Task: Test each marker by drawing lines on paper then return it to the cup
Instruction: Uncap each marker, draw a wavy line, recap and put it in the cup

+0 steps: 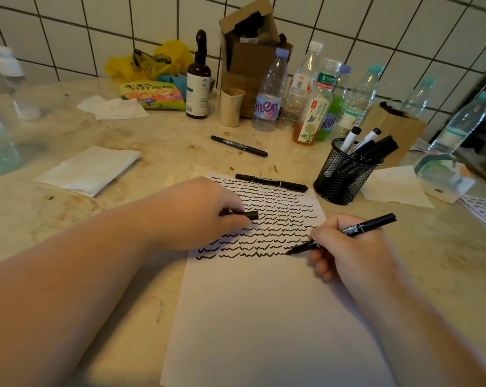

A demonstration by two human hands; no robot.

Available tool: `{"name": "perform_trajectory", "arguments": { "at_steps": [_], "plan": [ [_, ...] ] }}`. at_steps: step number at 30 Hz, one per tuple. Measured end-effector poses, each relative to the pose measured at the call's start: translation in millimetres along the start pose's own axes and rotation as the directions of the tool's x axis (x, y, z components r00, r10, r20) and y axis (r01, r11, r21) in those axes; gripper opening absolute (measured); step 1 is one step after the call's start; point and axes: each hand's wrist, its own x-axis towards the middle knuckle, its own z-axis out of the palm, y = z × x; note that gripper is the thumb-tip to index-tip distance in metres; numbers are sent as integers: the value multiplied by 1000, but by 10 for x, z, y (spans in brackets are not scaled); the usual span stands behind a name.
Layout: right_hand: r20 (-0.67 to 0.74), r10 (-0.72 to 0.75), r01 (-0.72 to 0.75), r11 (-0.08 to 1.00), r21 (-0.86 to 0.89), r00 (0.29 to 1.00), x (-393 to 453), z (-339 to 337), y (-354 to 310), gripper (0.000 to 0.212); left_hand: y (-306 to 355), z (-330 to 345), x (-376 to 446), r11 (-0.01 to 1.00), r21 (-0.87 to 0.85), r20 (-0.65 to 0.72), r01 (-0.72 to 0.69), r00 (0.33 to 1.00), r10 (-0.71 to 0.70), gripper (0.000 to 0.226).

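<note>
Right hand (345, 247) pinching marker (345, 231), tip on paper (264, 317), left hand (202, 213) curled around what looks like its cap (246, 215)

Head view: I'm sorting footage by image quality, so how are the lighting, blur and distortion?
Head view: dim, warm light; wide-angle bending in the wall tiles; bottles at the left edge smeared; the paper and both hands, left and right, fairly sharp.

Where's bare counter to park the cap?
Bare counter lies between the folded tissue, the loose marker and the paper. Crowded: bottles behind, mesh cup at right.
</note>
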Motion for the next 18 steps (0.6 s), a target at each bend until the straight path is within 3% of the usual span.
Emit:
{"name": "perform_trajectory", "arguments": {
  "at_steps": [5,9,14,16,18],
  "plan": [
    [-78,-21,34,984,172,997,6,4,-21,31,19,-14,-16,999,-34,0,-21,1000,21,28],
    [8,-93,88,963,255,996,-63,15,-83,16,38,-16,-25,996,-79,-10,-50,999,49,26],
    [92,-189,139,911,389,978,-66,-4,-85,25,45,-15,-34,992,-106,-21,-64,998,62,25],
    [88,-181,132,910,393,980,-48,-22,-59,35,49,-19,-36,991,-116,-28,-72,997,69,25],
    [95,-179,134,921,365,979,-45,-8,-66,30,53,-22,-39,989,-129,-30,-76,997,72,24]
  ]
}}
